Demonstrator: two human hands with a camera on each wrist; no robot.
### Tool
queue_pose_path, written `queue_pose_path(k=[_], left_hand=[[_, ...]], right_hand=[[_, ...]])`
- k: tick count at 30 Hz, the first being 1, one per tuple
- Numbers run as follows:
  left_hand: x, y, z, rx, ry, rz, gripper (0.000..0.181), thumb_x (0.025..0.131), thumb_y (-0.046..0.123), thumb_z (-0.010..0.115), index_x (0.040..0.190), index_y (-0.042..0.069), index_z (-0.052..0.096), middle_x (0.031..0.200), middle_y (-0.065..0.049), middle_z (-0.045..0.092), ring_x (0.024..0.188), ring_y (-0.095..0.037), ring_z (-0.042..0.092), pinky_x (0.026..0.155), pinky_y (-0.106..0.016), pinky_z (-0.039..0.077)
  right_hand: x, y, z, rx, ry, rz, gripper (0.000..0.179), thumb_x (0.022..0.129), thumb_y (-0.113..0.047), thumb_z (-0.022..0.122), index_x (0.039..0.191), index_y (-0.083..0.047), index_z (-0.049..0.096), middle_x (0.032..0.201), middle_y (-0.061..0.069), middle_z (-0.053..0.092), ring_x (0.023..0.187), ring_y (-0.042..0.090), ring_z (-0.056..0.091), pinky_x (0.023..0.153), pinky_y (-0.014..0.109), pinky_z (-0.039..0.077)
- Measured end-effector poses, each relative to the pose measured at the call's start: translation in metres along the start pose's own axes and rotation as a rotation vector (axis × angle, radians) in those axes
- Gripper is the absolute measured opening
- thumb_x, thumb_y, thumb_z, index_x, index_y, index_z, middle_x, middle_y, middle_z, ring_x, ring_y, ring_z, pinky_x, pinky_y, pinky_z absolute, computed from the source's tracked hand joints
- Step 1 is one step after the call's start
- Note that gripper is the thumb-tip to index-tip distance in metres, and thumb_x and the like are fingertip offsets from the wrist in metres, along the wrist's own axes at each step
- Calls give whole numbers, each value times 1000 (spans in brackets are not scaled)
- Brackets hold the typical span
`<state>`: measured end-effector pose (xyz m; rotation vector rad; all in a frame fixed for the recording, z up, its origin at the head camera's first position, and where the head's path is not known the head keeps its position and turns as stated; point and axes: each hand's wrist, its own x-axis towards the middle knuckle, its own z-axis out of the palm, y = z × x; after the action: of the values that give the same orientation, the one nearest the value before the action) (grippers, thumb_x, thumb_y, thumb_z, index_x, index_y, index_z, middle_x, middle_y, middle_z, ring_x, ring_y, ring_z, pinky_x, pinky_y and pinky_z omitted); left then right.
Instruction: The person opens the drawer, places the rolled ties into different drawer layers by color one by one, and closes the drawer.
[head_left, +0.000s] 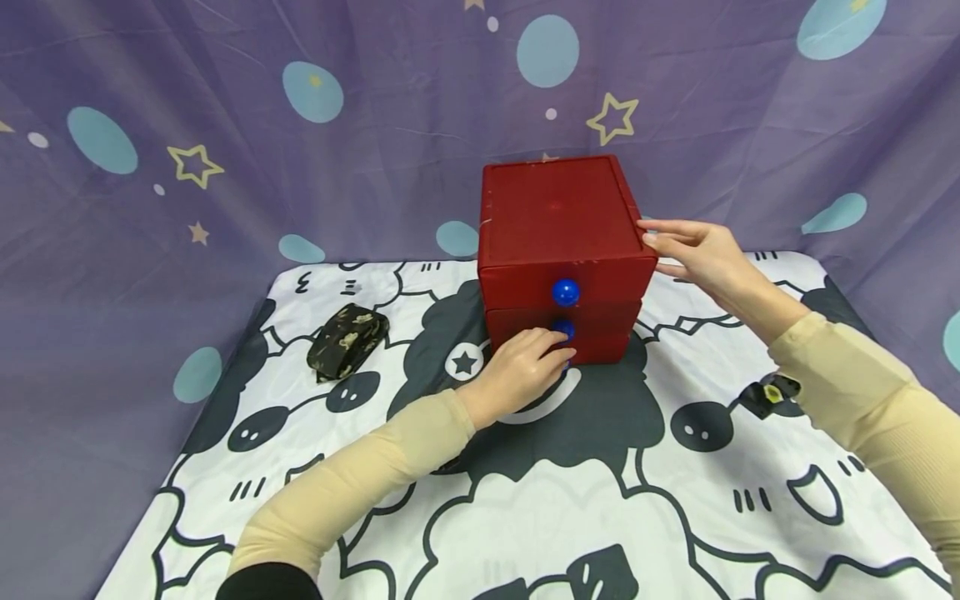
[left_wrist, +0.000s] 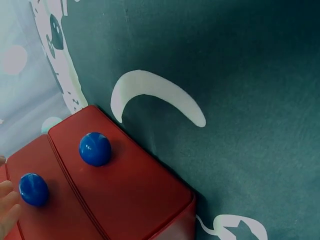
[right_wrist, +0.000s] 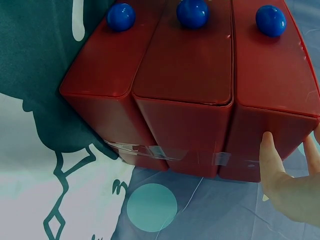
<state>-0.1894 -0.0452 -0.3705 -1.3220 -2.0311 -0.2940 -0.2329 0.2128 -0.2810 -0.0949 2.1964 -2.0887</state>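
And there's the smooth red three-drawer box [head_left: 555, 208], boxy, standing towards the back of the tabletop [head_left: 555, 500], glossy round blue knobs [right_wrist: 192, 12] up front! Hands apart: left hand [head_left: 525, 375], fingers loosely extended, right by the middle knob, contact hard to tell; right hand [head_left: 701, 250], fingers straight, at the box's side. Clear tape [right_wrist: 185, 154] crosses that side; a printed star badge [head_left: 464, 363] lies leftward.

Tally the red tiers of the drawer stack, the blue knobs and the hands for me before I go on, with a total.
Red tiers: 3
Blue knobs: 3
Left hand and right hand: 2
Total: 8
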Motion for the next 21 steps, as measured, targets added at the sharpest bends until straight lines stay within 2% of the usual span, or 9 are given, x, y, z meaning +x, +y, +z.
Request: queue_pose_path(k=[6, 14, 21], left_hand=[[-2, 2, -1, -1, 16, 4, 19, 73, 11, 70, 92, 6, 68, 93, -8, 62, 86, -18, 57, 79, -23, 46], [-8, 5, 3, -9, -1, 0, 15, 76, 11, 67, 91, 6, 68, 92, -8, 62, 85, -17, 57, 78, -23, 46], [-11, 6, 9, 11, -12, -7, 15, 74, 11, 69, 88, 7, 69, 90, -5, 63, 82, -15, 57, 74, -22, 46]], right_hand=[[0, 0, 0, 1, -6, -2, 48, 77, -26, 68, 121, -13, 56, 114, 1, 54, 95, 7, 55, 71, 20, 50], [-1, 2, 0, 62, -14, -26, 39, 78, -19, 67, 115, -12, 60, 103, -4, 59, 90, 6, 58, 70, 21, 50], [0, 2, 0, 56, -10, -29, 40, 78, -20, 67, 116, -12, 60, 104, -4, 59, 89, 6, 59, 70, 21, 50]])
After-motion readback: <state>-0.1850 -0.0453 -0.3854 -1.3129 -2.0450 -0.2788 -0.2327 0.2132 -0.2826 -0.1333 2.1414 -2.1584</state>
